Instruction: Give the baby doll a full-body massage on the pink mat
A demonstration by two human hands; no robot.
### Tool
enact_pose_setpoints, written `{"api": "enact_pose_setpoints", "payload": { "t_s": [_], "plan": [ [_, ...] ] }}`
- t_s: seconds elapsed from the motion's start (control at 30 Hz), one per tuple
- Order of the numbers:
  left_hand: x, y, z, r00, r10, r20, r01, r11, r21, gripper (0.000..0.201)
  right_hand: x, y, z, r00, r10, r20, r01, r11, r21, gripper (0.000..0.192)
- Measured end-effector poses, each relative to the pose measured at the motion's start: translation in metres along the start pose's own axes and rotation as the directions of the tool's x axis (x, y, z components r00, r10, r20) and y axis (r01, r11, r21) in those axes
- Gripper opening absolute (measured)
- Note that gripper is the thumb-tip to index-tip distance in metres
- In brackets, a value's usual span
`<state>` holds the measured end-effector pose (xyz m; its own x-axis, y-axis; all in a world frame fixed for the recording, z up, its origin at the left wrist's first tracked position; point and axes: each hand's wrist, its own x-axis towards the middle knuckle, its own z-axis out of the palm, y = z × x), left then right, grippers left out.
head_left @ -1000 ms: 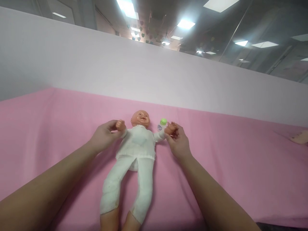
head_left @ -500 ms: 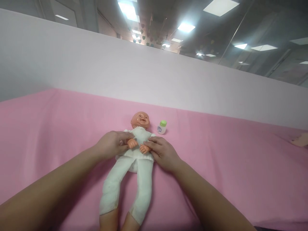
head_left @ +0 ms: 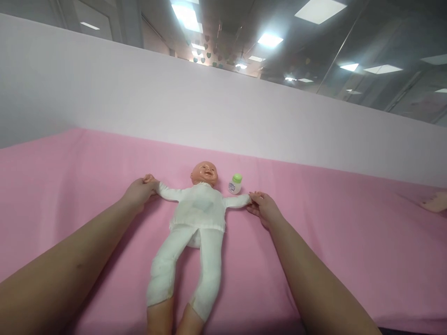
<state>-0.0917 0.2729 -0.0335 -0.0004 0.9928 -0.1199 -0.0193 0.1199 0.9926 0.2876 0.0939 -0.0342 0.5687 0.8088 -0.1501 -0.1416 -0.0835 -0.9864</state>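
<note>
A pink sheet (head_left: 331,232) covers the bench across the lower half of the frame, with a pale partition (head_left: 174,102) rising behind it through the middle.

The doll (head_left: 199,211) lies on its back at the centre of the frame, head toward the partition, in white clothes, both arms stretched straight out to the sides and its legs running down to the bottom edge.

The left hand (head_left: 138,194), left of centre, grips the end of one doll arm; its fingers are curled closed around the doll's small hand, which shows just above them. The right hand (head_left: 264,207), right of centre, holds the end of the other arm, fingers pinched together on it; the doll's hand there is hidden.

A small bottle (head_left: 235,184) with a green cap stands upright just beside the doll's head, above that arm, apart from both hands.
</note>
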Motion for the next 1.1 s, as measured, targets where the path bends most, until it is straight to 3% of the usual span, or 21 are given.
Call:
{"api": "enact_pose_setpoints", "payload": {
  "t_s": [0.07, 0.13, 0.27, 0.37, 0.47, 0.57, 0.7, 0.77, 0.83, 0.9, 1.0, 1.03, 1.1],
  "plan": [
    [0.002, 0.000, -0.001, 0.997, -0.065, 0.036, 0.066, 0.997, -0.033, 0.028, 0.000, 0.001, 0.000, 0.999, 0.031, 0.020, -0.031, 0.999, -0.021, 0.036],
    [-0.001, 0.001, -0.001, 0.996, -0.058, 0.061, 0.061, 0.997, -0.055, 0.030, -0.002, 0.001, 0.002, 1.000, 0.006, 0.004, -0.006, 1.000, -0.029, 0.042],
    [-0.019, 0.011, 0.004, 0.987, 0.072, 0.141, -0.055, 0.992, -0.117, 0.038, -0.012, -0.004, 0.011, 0.987, -0.161, -0.009, 0.160, 0.985, -0.059, 0.062],
    [-0.040, 0.021, 0.012, 0.945, 0.196, 0.261, -0.165, 0.977, -0.137, 0.039, -0.029, -0.011, 0.021, 0.941, -0.331, 0.069, 0.338, 0.930, -0.142, 0.068],
    [-0.061, 0.026, 0.021, 0.877, 0.332, 0.347, -0.332, 0.941, -0.061, 0.039, -0.053, -0.017, 0.035, 0.853, -0.492, 0.177, 0.522, 0.803, -0.288, 0.060],
    [-0.078, 0.028, 0.025, 0.786, 0.336, 0.519, -0.472, 0.868, 0.153, 0.036, -0.077, -0.020, 0.049, 0.720, -0.574, 0.390, 0.694, 0.594, -0.406, 0.044],
    [-0.084, 0.033, 0.020, 0.641, 0.245, 0.728, -0.637, 0.699, 0.326, 0.041, -0.092, -0.015, 0.064, 0.487, -0.565, 0.666, 0.868, 0.229, -0.440, 0.042],
    [-0.082, 0.036, 0.016, 0.581, 0.214, 0.785, -0.695, 0.632, 0.342, 0.049, -0.092, -0.013, 0.067, 0.414, -0.526, 0.742, 0.899, 0.111, -0.423, 0.043],
    [-0.079, 0.038, 0.015, 0.529, 0.189, 0.827, -0.735, 0.588, 0.336, 0.051, -0.090, -0.011, 0.067, 0.378, -0.495, 0.782, 0.914, 0.062, -0.402, 0.045],
    [-0.079, 0.038, 0.015, 0.502, 0.177, 0.847, -0.762, 0.554, 0.335, 0.051, -0.088, -0.009, 0.066, 0.361, -0.477, 0.802, 0.922, 0.052, -0.384, 0.047],
    [-0.082, 0.036, 0.019, 0.535, 0.216, 0.817, -0.777, 0.505, 0.375, 0.048, -0.086, -0.008, 0.065, 0.379, -0.492, 0.784, 0.918, 0.093, -0.386, 0.044],
    [-0.083, 0.035, 0.021, 0.563, 0.245, 0.789, -0.771, 0.500, 0.394, 0.046, -0.085, -0.008, 0.064, 0.407, -0.506, 0.761, 0.908, 0.132, -0.398, 0.043],
    [-0.082, 0.032, 0.022, 0.628, 0.313, 0.712, -0.736, 0.535, 0.415, 0.041, -0.082, -0.008, 0.061, 0.515, -0.539, 0.667, 0.856, 0.275, -0.438, 0.043]
  ]
}}
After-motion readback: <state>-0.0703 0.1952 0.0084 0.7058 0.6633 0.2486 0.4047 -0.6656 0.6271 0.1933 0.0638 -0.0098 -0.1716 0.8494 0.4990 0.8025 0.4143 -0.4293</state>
